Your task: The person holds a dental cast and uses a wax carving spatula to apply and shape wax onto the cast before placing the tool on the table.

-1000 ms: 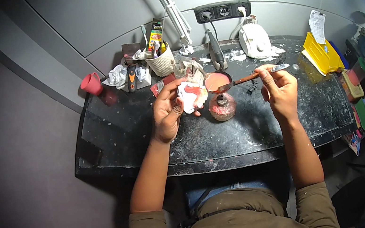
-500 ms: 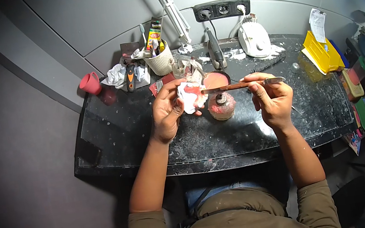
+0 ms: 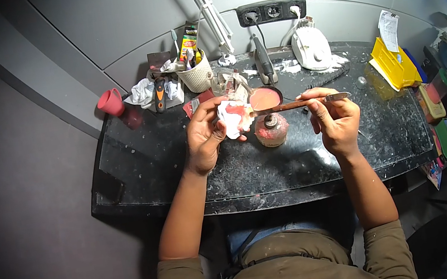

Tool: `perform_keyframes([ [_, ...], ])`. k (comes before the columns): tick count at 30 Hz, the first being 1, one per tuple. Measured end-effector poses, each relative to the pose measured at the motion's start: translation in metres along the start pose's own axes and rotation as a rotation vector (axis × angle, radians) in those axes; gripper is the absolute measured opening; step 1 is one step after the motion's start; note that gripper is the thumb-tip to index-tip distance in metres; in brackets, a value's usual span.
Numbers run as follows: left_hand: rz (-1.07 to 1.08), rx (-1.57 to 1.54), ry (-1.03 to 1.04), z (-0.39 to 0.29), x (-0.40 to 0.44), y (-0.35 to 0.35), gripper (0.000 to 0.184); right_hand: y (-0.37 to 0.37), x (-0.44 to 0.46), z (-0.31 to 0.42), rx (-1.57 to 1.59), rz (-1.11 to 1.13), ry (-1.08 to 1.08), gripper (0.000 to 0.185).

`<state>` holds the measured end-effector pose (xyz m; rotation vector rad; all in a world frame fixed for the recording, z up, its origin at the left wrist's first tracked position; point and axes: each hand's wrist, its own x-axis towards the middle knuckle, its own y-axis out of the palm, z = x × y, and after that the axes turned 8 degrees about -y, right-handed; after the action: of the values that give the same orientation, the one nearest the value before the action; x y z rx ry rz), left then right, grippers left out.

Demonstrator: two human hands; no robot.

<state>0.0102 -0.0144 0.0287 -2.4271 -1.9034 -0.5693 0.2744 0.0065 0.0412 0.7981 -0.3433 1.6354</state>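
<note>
My left hand [image 3: 204, 141] holds a white plaster model [image 3: 232, 127] with a pink-red layer on its upper face. Between the fingers of my right hand [image 3: 337, 121] is a wooden-handled wax knife [image 3: 291, 105], lying nearly level, its far end at the right edge of the model. Whether that tip touches the model is hard to tell. Just behind the knife sits a round dark pan of pink wax [image 3: 265, 98]. A glass burner [image 3: 272, 132] with a dark metal cap stands in front of the pan, below the knife.
A white woven basket [image 3: 197, 75] of tools, crumpled paper and an orange-black tool [image 3: 160, 95] stand at the back left, near a pink mug [image 3: 111, 103]. Behind are a handpiece [image 3: 264, 61] and a white device [image 3: 311, 49]. Yellow trays [image 3: 396, 65] lie at the right.
My right hand has moved left and slightly down, bringing the knife from the pan to the model's right edge. Since half a second ago, its tip has shifted slightly right. My left hand stays nearly still.
</note>
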Motion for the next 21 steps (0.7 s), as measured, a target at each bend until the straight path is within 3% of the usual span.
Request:
perform_keyframes([
  [14, 0.017, -0.02, 0.002, 0.004, 0.0, -0.003, 0.053, 0.002, 0.0, 0.0, -0.035, 0.011, -0.025, 0.013],
  [21, 0.008, -0.05, -0.039, 0.002, -0.001, -0.003, 0.053, -0.012, 0.007, -0.003, -0.076, -0.109, -0.005, 0.014],
])
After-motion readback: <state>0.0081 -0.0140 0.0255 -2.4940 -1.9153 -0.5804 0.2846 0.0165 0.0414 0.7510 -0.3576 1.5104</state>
